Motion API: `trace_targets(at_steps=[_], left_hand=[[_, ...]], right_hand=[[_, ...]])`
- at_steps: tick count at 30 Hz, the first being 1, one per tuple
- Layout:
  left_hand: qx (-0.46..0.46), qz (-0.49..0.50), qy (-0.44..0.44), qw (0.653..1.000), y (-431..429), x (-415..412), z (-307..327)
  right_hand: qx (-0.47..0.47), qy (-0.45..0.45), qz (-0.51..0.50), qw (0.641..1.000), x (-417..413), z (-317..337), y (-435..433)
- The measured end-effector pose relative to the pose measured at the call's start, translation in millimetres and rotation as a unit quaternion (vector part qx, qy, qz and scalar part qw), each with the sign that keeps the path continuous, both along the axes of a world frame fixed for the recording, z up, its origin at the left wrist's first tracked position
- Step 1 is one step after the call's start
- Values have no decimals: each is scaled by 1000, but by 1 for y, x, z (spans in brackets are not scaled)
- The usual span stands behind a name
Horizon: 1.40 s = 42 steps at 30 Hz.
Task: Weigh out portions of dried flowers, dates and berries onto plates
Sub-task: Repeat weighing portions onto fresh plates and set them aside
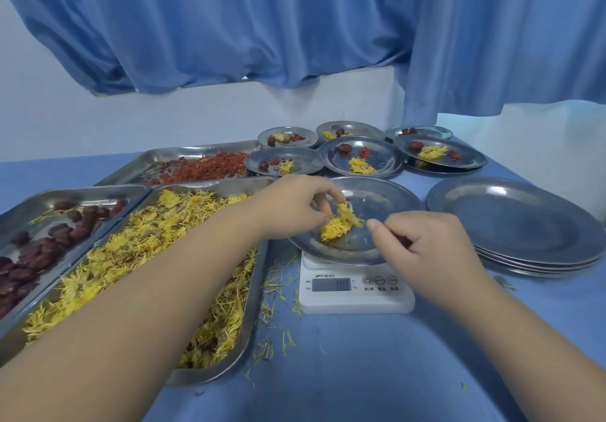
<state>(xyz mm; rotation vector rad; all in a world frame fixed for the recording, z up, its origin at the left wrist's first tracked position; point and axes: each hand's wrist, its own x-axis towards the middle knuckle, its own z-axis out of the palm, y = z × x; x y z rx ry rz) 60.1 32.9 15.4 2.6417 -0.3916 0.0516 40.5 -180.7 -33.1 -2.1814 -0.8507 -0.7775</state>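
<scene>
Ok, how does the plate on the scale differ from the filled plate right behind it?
The plate on the scale holds only dried flowers; the filled plate behind it holds flowers, a date and red berries. The first rests on the white scale, the second on the blue table. The left hand and right hand are at the first; nothing touches the second. Both are round, shiny metal plates.

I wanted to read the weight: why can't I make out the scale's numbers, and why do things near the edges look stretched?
Head view: the scale display is small and soft, its digits blurred beyond reading; head view, the wide-angle lens stretches whatever nears the borders, like the left forearm.
</scene>
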Motion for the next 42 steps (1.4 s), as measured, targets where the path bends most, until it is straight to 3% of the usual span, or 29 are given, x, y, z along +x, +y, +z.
trace_targets(at_steps=[3, 14, 22, 28, 32, 37, 42], left_hand=[[-56, -11, 0, 998, -1, -7, -1], [-118, 35, -19, 992, 50, -45, -3], [-43, 198, -46, 978, 165, -81, 1], [37, 369, -95, 924, 276, -107, -9], [86, 417, -53, 903, 314, -114, -27], [105, 372, -3, 922, 307, -96, -31], [133, 331, 107, 928, 312, -94, -17]], right_hand=[[0, 4, 2, 1000, -3, 1, 0], [-18, -40, 50, 998, -21, 1, 29], [-66, 18, 74, 995, -32, 6, 90], [-93, -50, 50, 993, -43, -8, 112], [-91, -54, 39, 994, -39, -12, 113], [-94, -52, 50, 993, -39, -14, 110], [-107, -57, 54, 991, -38, -13, 108]])
